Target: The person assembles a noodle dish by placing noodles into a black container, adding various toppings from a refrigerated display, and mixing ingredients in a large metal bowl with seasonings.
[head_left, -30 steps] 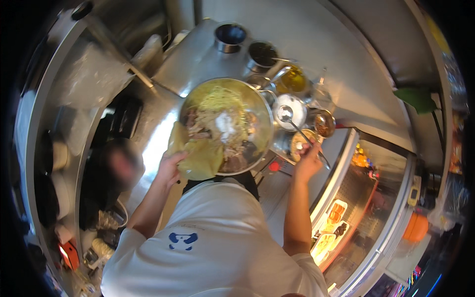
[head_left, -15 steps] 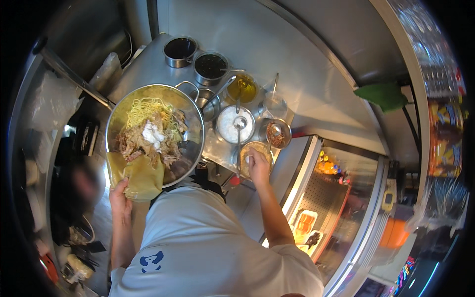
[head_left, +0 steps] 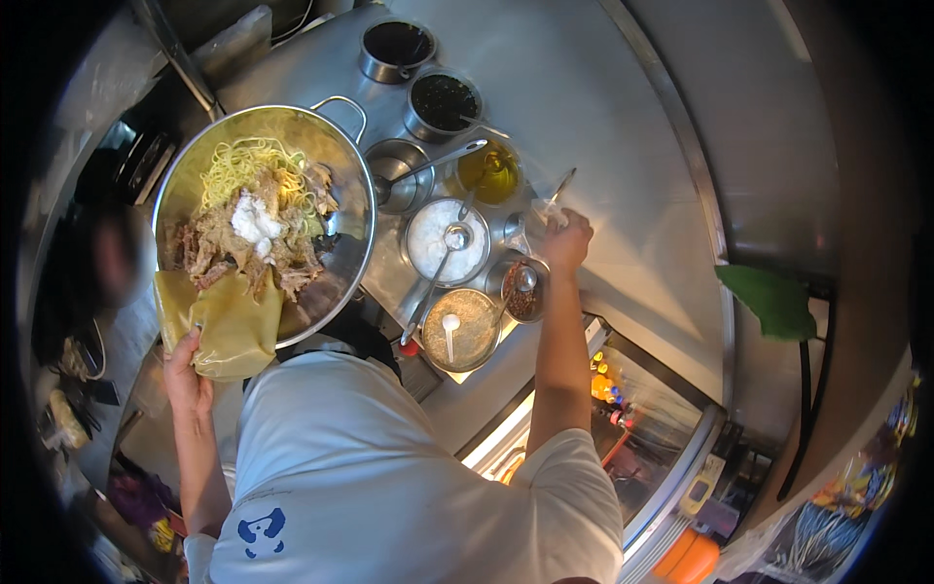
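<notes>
My left hand (head_left: 187, 375) grips the edge of a limp yellowish sheet (head_left: 236, 331), draped over the near rim of a large steel bowl (head_left: 362, 263). Inside the bowl are yellow noodles (head_left: 243, 170), brown shredded food (head_left: 229, 243) and a white powder heap (head_left: 257, 224). My right hand (head_left: 566, 241) is closed at a small clear container (head_left: 530, 222), a thin handle (head_left: 563, 183) sticking up beyond it; the fingertips' hold is hidden. Nearer me, a small white spoon (head_left: 450, 331) lies in a pot of tan powder (head_left: 467, 352).
Around the right hand stand a white powder tub (head_left: 428, 255) with a ladle, a red-brown flake pot (head_left: 525, 302), a yellow oil container (head_left: 486, 175), and dark-filled pots (head_left: 443, 102) (head_left: 397, 49). Right lies a glass-topped display case (head_left: 642, 419). Another person is at far left.
My right hand has moved from the tan powder pot away to the small clear container; the white spoon now rests in the powder. The whole view has shifted. My left hand keeps the sheet.
</notes>
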`<state>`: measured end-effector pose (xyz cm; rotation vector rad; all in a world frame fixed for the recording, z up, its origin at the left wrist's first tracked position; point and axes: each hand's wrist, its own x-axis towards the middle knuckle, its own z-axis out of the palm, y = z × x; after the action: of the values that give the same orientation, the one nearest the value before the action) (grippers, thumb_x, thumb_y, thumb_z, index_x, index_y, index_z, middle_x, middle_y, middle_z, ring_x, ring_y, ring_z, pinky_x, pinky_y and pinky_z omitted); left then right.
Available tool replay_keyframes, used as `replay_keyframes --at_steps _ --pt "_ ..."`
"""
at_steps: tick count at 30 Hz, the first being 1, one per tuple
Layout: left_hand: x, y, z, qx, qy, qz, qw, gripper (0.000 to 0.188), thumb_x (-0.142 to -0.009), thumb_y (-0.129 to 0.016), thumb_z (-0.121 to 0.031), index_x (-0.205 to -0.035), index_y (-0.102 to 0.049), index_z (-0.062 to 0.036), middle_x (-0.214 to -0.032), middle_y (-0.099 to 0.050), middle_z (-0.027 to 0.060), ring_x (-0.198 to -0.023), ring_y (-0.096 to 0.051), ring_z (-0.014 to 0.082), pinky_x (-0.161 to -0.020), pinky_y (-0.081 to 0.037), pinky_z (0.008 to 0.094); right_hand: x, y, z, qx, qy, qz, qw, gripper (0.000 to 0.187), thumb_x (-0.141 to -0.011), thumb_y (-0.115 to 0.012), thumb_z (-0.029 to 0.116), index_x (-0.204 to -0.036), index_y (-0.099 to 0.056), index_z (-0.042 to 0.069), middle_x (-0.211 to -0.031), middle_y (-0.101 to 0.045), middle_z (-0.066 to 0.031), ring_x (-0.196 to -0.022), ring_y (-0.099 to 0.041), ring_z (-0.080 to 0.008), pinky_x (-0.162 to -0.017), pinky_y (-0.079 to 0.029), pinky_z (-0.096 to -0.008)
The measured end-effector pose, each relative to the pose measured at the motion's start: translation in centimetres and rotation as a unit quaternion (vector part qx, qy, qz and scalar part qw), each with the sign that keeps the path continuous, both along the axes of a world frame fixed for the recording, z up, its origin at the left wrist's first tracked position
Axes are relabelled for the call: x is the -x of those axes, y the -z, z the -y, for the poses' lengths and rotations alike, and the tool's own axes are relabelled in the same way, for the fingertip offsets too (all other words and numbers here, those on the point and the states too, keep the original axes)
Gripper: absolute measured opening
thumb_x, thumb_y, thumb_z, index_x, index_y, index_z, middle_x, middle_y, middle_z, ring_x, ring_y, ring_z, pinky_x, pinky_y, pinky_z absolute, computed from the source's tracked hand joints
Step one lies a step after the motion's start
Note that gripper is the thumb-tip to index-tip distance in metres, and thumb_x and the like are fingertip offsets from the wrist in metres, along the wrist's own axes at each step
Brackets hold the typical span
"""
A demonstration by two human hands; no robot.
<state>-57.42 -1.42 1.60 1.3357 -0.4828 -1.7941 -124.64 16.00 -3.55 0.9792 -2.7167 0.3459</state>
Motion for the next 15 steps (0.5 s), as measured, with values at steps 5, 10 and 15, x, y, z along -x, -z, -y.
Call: replay_keyframes --at_steps 5,10,15 --pt "0.0 -0.2 -0.5 -0.011 -0.010 0.018 1.000 0.041 -0.096 -0.065 -0.004 -0.135 -0.057 0.0027 -0.121 -0.070 0.0136 -0.106 -0.071 0.0236 -0.093 -0.059 0.0365 5.2 1.1 2.4 -0.070 0.069 0.101 0.990 0.040 -0.080 -0.082 0.030 -0.115 -0.071 0.014 -0.115 -0.067 -0.0136 -0.114 -0.060 -0.0367 -0.095 -0.053 -0.0474" --pt "0.5 -1.3 -0.8 -0.030 -0.027 0.031 0.999 0.042 -0.096 -0.065 -0.005 -0.136 -0.056 0.0026 -0.122 -0.070 0.0138 -0.107 -0.071 0.0240 -0.094 -0.058 0.0365 1.7 0.6 4.7 -0.181 -0.044 0.031 0.982 0.039 -0.082 -0.079 0.039 -0.113 -0.072 0.017 -0.120 -0.063 -0.0141 -0.116 -0.060 -0.0360 -0.093 -0.054 -0.0488" --pt "0.7 -1.6 -0.4 -0.030 -0.021 0.031 0.999 0.042 -0.096 -0.065 -0.006 -0.137 -0.056 0.0024 -0.122 -0.070 0.0137 -0.107 -0.071 0.0239 -0.094 -0.058 0.0362 2.4 2.8 5.5 -0.235 0.024 0.054 0.970 0.032 -0.084 -0.075 0.038 -0.107 -0.074 0.015 -0.117 -0.063 -0.0136 -0.113 -0.060 -0.0364 -0.091 -0.053 -0.0504"
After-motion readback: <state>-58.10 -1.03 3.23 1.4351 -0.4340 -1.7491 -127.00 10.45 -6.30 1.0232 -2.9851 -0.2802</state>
